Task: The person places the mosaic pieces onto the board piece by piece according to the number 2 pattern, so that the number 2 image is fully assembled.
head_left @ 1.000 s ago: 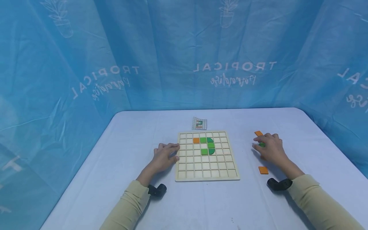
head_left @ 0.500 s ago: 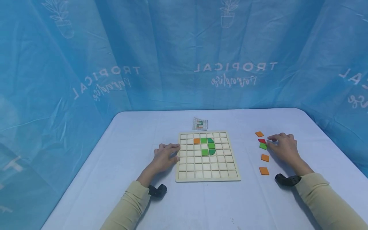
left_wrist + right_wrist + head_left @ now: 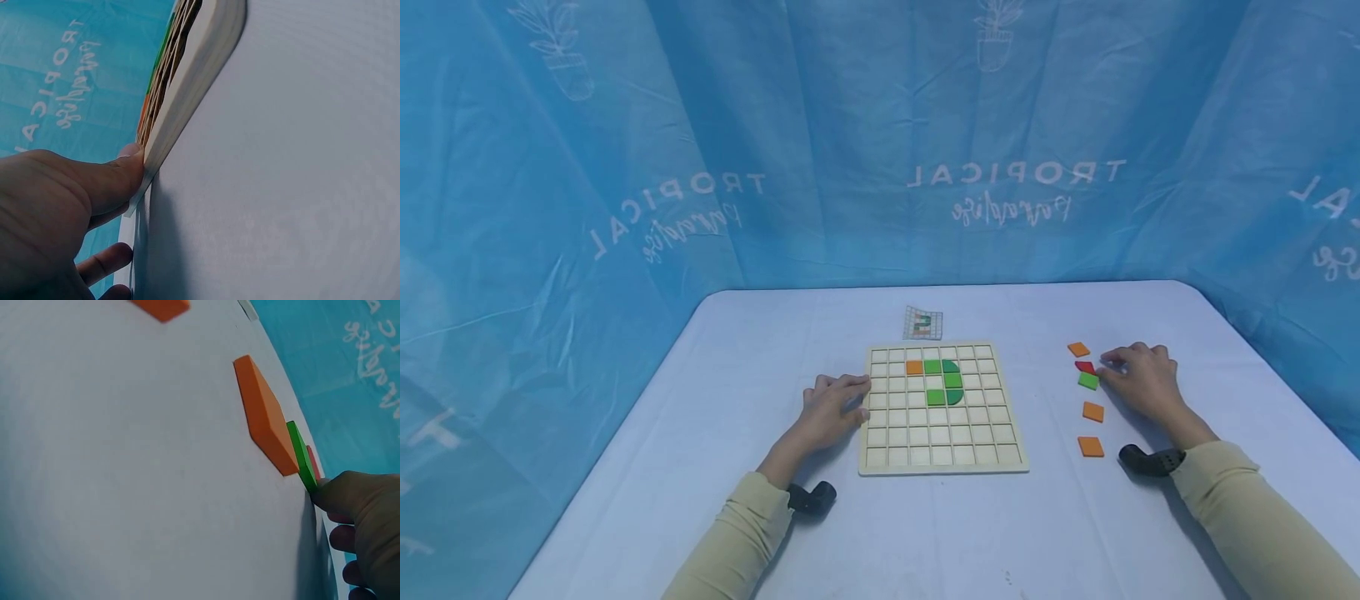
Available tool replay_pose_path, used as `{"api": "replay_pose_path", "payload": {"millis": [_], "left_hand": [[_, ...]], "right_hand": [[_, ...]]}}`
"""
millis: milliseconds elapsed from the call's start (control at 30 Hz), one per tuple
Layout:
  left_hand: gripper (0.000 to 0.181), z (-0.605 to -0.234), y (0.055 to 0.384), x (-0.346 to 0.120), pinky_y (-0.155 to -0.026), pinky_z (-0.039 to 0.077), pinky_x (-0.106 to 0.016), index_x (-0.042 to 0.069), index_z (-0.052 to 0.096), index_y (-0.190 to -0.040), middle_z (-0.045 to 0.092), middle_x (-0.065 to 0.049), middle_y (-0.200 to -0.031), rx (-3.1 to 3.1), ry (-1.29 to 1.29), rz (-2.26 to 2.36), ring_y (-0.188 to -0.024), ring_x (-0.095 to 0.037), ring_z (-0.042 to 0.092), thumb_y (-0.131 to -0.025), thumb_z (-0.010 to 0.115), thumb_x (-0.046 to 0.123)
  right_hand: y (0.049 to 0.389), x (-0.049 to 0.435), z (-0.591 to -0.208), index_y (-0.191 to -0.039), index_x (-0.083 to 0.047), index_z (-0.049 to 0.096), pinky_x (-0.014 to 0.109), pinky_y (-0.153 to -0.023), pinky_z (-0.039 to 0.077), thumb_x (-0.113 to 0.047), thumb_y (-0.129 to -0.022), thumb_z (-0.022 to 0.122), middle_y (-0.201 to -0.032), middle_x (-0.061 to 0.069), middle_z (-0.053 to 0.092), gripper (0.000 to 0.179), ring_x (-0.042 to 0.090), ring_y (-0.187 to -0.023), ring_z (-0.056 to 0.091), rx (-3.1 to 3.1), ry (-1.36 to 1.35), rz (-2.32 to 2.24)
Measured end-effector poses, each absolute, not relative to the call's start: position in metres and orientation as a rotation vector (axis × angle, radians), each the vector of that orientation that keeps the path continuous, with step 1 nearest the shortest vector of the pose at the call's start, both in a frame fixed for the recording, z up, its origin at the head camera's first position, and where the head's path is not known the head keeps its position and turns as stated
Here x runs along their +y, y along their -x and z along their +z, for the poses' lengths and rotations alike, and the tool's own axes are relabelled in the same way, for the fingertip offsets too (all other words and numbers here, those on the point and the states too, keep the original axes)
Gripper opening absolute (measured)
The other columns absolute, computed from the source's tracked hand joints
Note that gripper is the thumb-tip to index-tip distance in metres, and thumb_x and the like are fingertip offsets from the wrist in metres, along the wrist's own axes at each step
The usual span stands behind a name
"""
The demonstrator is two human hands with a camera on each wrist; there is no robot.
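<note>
My left hand rests at the left edge of a pale wooden grid board, index finger and thumb touching the rim. In the left wrist view the thumb presses against the board's side edge. On the board sit an orange square tile, several green square tiles and dark green rounded tiles. My right hand lies over the table at the right, fingers bent. Its fingertips are right beside a red tile and a loose green square tile; the right wrist view shows the thumb at the green tile's corner.
Orange square tiles lie in a rough column with the red and green ones on the white tabletop. A small pattern card lies behind the board. A blue printed curtain hangs around the table.
The right hand has drawn back to the right from over the loose tiles, uncovering the red one and an orange one. Over the last half second it barely shifts. The left hand stays put.
</note>
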State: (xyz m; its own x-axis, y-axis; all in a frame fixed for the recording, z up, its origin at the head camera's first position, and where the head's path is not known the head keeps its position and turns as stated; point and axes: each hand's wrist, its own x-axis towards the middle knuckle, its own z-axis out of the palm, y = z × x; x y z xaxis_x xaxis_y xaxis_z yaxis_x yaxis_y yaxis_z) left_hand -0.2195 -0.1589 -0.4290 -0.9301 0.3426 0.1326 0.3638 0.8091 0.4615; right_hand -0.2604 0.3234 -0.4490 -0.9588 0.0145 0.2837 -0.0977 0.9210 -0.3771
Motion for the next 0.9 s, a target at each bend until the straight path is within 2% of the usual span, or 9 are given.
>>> {"api": "replay_pose_path", "payload": {"millis": [433, 900], "left_hand": [[0.049, -0.428, 0.221, -0.157, -0.082, 0.028, -0.044, 0.008, 0.056, -0.135, 0.05, 0.0, -0.14, -2.961, 0.557, -0.754, -0.111, -0.026, 0.04, -0.09, 0.068, 0.024], [0.048, -0.43, 0.22, -0.158, -0.082, 0.028, -0.043, 0.005, 0.057, -0.133, 0.052, -0.003, -0.138, -2.942, 0.566, -0.752, -0.109, -0.026, 0.041, -0.09, 0.069, 0.022]], "right_hand": [[0.266, 0.308, -0.444, -0.108, 0.007, 0.067, 0.059, -0.081, 0.03, -0.017, -0.083, 0.074, -0.102, 0.028, 0.057, 0.035, 0.045, -0.097, 0.04, -2.837, -0.175, 0.524], [0.273, 0.301, -0.438, -0.117, 0.004, 0.064, 0.058, -0.083, 0.033, -0.026, -0.085, 0.074, -0.109, 0.027, 0.054, 0.045, 0.046, -0.103, 0.038, -2.952, -0.211, 0.525]]}}
